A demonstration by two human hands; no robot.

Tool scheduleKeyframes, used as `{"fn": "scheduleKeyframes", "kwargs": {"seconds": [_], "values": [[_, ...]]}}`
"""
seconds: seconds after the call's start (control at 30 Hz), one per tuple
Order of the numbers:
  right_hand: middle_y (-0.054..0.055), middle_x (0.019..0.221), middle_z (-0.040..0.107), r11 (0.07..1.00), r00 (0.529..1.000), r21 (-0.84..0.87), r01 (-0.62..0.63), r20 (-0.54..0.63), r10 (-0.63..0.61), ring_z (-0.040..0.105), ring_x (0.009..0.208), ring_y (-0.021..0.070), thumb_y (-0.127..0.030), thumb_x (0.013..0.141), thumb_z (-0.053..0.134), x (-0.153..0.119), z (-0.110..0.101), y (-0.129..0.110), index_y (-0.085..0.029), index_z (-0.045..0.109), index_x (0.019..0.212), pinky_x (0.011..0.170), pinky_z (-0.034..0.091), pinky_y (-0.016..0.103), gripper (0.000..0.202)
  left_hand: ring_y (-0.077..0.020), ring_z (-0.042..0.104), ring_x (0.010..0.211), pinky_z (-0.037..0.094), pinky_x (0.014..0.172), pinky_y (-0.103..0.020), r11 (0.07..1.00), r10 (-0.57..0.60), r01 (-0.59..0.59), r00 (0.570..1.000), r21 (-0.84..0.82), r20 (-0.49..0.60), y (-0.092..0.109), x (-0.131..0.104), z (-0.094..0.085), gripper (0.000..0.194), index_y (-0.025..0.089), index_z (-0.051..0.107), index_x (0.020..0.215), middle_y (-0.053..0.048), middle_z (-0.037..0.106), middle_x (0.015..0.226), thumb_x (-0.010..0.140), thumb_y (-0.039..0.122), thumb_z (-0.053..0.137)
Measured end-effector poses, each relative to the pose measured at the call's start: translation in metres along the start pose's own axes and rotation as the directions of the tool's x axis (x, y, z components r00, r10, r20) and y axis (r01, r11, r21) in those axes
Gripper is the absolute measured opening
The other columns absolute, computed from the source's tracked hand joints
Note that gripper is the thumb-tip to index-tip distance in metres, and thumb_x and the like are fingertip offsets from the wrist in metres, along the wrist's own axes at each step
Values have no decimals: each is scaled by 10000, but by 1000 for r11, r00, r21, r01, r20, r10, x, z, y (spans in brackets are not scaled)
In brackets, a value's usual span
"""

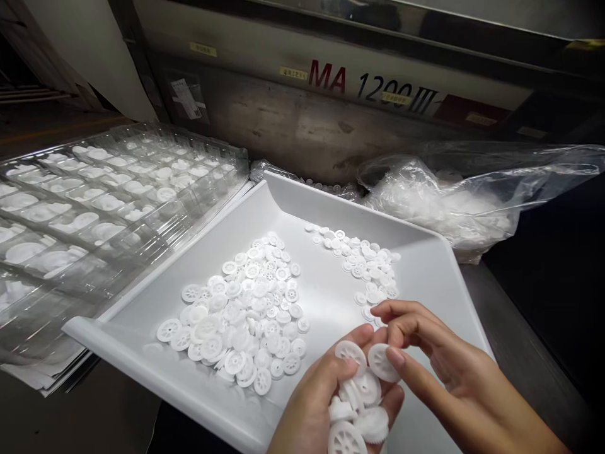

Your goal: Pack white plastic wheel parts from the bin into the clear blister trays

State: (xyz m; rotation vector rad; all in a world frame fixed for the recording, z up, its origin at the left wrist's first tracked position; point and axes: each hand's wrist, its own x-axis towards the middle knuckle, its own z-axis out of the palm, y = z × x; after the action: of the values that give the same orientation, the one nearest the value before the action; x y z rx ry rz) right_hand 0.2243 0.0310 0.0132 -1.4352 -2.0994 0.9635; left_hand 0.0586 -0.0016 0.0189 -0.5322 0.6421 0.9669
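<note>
Cupped palm up, my left hand holds several white plastic gears, its thumb pressing on one of them. My right hand pinches a single white gear between thumb and finger, just above the left fingers. Both hands are over the front right part of a grey plastic tray. A large pile of white gears lies in the left half of this tray. Beyond my right fingers, a smaller group of gears runs along the tray's right side.
Left of the tray are stacked clear blister trays with white parts in their pockets. A clear plastic bag of white parts sits behind the tray at right. A machine marked MA 1200III rises across the back.
</note>
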Motion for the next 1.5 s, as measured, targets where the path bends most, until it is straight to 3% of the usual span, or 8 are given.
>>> {"fn": "scheduleKeyframes", "kwargs": {"seconds": [0.23, 0.43, 0.6, 0.83, 0.97, 1.1, 1.37, 1.5], "values": [[-12, 1315, 462, 945, 969, 230, -233, 132, 207, 555, 1065, 209, -604, 985, 453, 2, 3, -3, -310, 560, 940, 841, 523, 292, 316, -229, 729, 979, 533, 863, -331, 996, -17, 11, 998, 85, 68, 2, -3, -3, 396, 56, 537, 1294, -115, 770, 1049, 918, 169, 483], [-19, 1163, 543, 935, 981, 315, -165, 149, 123, 543, 1134, 195, -531, 1005, 470, -1, 2, 0, -363, 533, 1071, 886, 525, 251, 191, -226, 701, 1062, 524, 913, -327, 993, -10, -2, 994, 116, 110, 4, -3, -5, 453, 23, 480, 1368, -151, 729, 1163, 964, 212, 400], [-30, 1306, 479, 994, 988, 111, 12, 150, -29, 413, 1328, 230, -351, 930, 623, -5, 3, -4, -442, 539, 1193, 973, 490, 264, 290, -266, 620, 1189, 446, 994, -335, 988, -124, 99, 963, 116, 237, 4, 3, -14, 547, 35, 446, 1413, -175, 673, 1251, 912, 254, 468], [-11, 1323, 450, 972, 970, 214, -92, 241, 39, 459, 1285, 216, -375, 943, 598, 1, 0, -11, -366, 638, 1002, 812, 533, 187, 72, -242, 629, 1141, 421, 1005, -337, 985, -137, 96, 938, 141, 319, 6, 3, -19, 500, 38, 536, 1349, -149, 732, 1057, 906, 255, 454], [-49, 1326, 487, 920, 985, 373, -122, 160, 66, 373, 1358, 190, -428, 930, 650, -4, -2, -1, -393, 637, 975, 976, 455, 193, 58, -236, 647, 1130, 451, 978, -335, 988, -126, 88, 939, 131, 319, 7, 4, -21, 412, 84, 643, 1246, -132, 680, 1261, 893, 240, 498], [-32, 1205, 580, 787, 977, 579, -214, 147, 158, 528, 1172, 178, -441, 932, 648, -9, -2, 3, -352, 628, 919, 887, 500, 202, 92, -220, 607, 1219, 465, 925, -280, 984, -124, 53, 885, 168, 449, 7, 10, -26, 401, 126, 661, 1238, -105, 607, 1382, 896, 248, 492], [-16, 1251, 611, 694, 942, 646, -319, 138, 305, 546, 1172, 217, -481, 943, 608, -12, 3, 3, -327, 582, 917, 921, 505, 305, 159, -239, 494, 1348, 397, 1045, -314, 965, -184, 60, 852, 256, 491, 10, 15, -31, 439, 173, 611, 1306, -82, 555, 1436, 897, 286, 499], [5, 1298, 612, 639, 913, 658, -399, 219, 344, 394, 1373, 279, -546, 945, 575, -13, 4, 0, -331, 543, 936, 1109, 324, 535, 218, -238, 462, 1373, 370, 1065, -317, 956, -209, 65, 837, 288, 506, 10, 14, -30, 477, 160, 559, 1359, -90, 542, 1449, 916, 293, 442]]}}
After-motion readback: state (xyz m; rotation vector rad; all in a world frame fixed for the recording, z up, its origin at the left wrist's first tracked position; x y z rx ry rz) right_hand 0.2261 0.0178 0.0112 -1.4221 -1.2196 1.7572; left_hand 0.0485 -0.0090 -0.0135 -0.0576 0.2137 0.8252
